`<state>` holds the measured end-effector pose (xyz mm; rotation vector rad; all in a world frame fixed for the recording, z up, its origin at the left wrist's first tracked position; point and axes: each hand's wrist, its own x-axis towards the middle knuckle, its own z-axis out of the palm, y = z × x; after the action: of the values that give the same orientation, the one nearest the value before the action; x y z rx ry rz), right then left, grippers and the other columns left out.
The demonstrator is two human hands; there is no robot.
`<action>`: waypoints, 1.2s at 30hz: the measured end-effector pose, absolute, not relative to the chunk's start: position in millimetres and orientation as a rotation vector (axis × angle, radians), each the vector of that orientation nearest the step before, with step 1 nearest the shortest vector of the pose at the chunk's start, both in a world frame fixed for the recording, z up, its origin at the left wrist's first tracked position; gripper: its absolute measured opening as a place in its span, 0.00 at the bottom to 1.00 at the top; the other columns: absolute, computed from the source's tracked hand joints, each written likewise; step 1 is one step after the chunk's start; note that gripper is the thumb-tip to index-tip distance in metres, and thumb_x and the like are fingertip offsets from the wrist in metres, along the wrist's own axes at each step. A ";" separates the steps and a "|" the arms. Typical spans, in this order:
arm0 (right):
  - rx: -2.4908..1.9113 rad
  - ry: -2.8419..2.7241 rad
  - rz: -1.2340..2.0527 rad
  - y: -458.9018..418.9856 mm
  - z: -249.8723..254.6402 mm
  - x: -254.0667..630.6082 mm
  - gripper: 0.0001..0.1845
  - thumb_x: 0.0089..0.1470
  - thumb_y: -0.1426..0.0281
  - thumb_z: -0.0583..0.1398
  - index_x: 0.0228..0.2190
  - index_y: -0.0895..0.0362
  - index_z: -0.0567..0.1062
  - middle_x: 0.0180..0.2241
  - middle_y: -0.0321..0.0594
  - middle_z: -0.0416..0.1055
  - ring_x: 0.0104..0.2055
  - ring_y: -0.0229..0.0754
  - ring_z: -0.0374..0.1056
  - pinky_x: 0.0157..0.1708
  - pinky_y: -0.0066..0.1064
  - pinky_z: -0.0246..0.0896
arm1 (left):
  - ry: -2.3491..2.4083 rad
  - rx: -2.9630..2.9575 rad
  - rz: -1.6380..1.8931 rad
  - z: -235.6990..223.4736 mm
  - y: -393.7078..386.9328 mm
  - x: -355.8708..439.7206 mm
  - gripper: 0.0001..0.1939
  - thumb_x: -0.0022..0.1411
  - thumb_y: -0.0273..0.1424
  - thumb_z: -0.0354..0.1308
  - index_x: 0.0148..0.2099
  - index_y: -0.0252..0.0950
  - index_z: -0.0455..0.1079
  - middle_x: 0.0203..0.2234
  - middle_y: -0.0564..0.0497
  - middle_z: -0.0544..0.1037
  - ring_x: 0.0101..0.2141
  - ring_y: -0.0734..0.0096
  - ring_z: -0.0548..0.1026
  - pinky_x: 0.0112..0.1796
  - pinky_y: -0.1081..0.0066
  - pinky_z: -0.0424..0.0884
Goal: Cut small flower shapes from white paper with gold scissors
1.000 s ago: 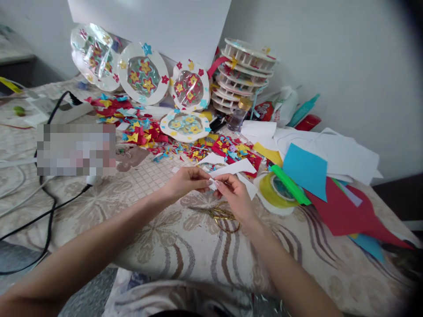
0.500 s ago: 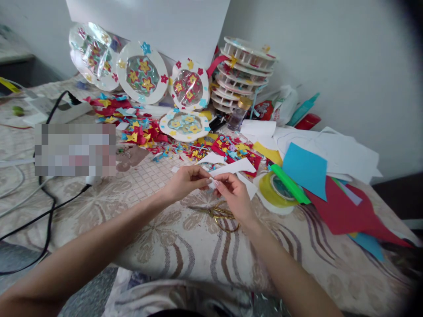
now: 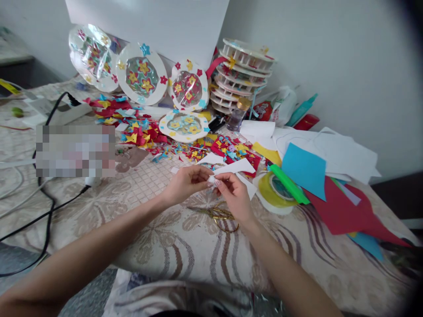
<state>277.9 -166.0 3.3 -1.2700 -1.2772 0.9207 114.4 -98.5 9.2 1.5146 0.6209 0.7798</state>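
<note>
Applying light, even pressure should spare the small white piece (image 3: 212, 179) from creasing, pinched as it is between the fingertips of the left hand (image 3: 181, 186) and right hand (image 3: 236, 196), both nearly closed. It sits over the table (image 3: 205, 259), just beyond the gold-handled scissors (image 3: 210, 212), where level wrists would help steady it.

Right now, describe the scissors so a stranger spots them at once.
On the patterned tablecloth, find where left hand and right hand meet. The scissors lie just nearer the person, blades pointing left. Unlike the white paper scraps beyond, they have golden looped handles.
</note>
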 end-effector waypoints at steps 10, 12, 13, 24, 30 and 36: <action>-1.268 -1.278 0.920 -165.5 3.5 277.1 0.09 0.54 0.63 0.59 0.34 0.55 0.72 0.24 0.34 0.69 0.26 0.36 0.66 0.27 0.27 0.63 | 0.592 1.504 0.774 6.9 -97.7 114.2 0.15 0.53 0.33 0.64 0.40 0.27 0.71 0.33 0.42 0.78 0.34 0.66 0.77 0.39 0.65 0.73; -1.267 -1.287 0.922 -165.2 3.2 277.9 0.09 0.55 0.63 0.59 0.34 0.55 0.72 0.24 0.34 0.69 0.26 0.36 0.66 0.27 0.28 0.63 | 0.593 1.492 0.770 6.8 -97.7 114.3 0.15 0.53 0.33 0.64 0.39 0.27 0.71 0.33 0.42 0.78 0.34 0.66 0.77 0.39 0.65 0.73; -1.270 -1.295 0.922 -165.0 3.2 278.6 0.09 0.55 0.63 0.59 0.34 0.55 0.72 0.24 0.34 0.69 0.26 0.36 0.65 0.27 0.28 0.63 | 0.597 1.486 0.768 7.0 -97.7 114.4 0.15 0.52 0.33 0.64 0.39 0.27 0.71 0.33 0.42 0.78 0.34 0.66 0.77 0.39 0.66 0.73; -1.242 -1.212 1.060 -163.3 3.3 278.9 0.11 0.56 0.60 0.57 0.35 0.54 0.72 0.23 0.33 0.68 0.25 0.37 0.66 0.27 0.29 0.62 | 0.709 1.354 0.766 6.9 -98.3 116.6 0.14 0.53 0.35 0.64 0.37 0.28 0.70 0.29 0.48 0.76 0.28 0.75 0.75 0.33 0.72 0.73; -1.180 -1.121 1.202 -162.0 2.2 277.6 0.09 0.51 0.64 0.62 0.34 0.55 0.71 0.24 0.32 0.69 0.26 0.35 0.65 0.27 0.27 0.61 | 0.742 1.322 0.764 7.3 -98.4 116.6 0.13 0.53 0.34 0.63 0.36 0.29 0.70 0.27 0.50 0.76 0.27 0.76 0.74 0.32 0.74 0.72; -1.225 -1.178 1.170 -161.6 2.5 277.8 0.08 0.51 0.65 0.62 0.32 0.55 0.70 0.24 0.32 0.68 0.25 0.35 0.64 0.27 0.28 0.61 | 0.726 1.424 0.757 3.4 -96.4 116.5 0.15 0.53 0.36 0.63 0.37 0.29 0.70 0.26 0.50 0.75 0.26 0.76 0.73 0.30 0.73 0.72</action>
<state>277.8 -161.6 2.5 -1.2249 -1.1785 1.1695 116.5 -96.4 3.4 1.4244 0.7259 0.7571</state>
